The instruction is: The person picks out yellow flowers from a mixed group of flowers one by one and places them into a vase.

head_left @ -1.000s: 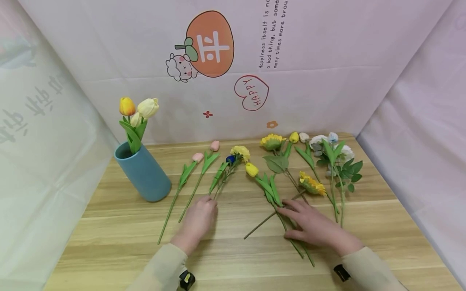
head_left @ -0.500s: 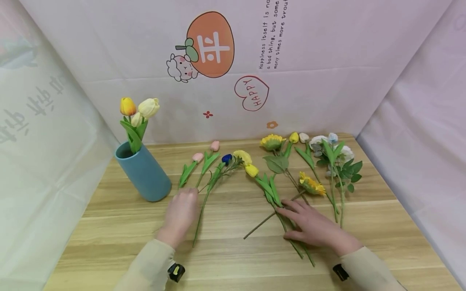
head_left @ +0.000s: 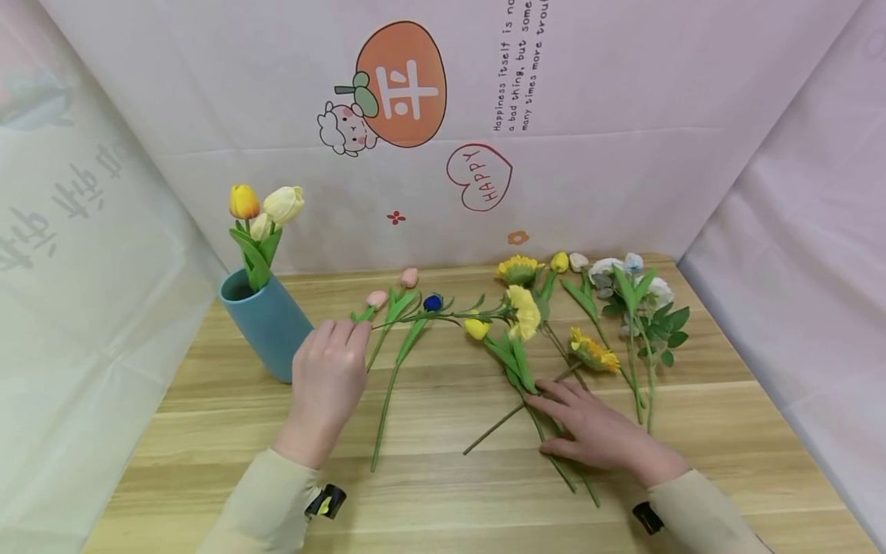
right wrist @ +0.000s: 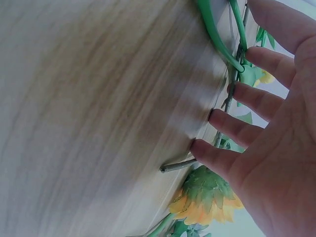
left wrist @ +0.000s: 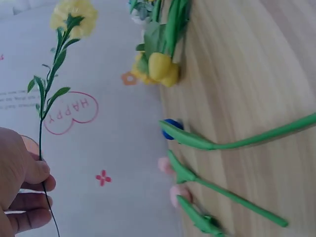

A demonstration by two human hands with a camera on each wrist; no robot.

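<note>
My left hand pinches the thin stem of a yellow carnation between thumb and fingers. In the left wrist view the carnation stands out from that hand, its leafy stem raised above the table. My right hand rests with spread fingers over the stems of yellow tulips and a sunflower. In the right wrist view its straight fingertips touch near those stems. A blue flower lies beneath the carnation's stem in the head view. Pink tulips lie close to my left hand, partly covered by it.
A blue vase with an orange-yellow tulip and cream tulips stands at the left. More flowers lie at the back right, among them a second sunflower and white blooms. A printed cloth hangs behind the table.
My left hand has picked up the yellow carnation and drawn it left and up toward the vase, swinging the bloom out to the right. The blue flower stays behind. The right hand has not moved.
</note>
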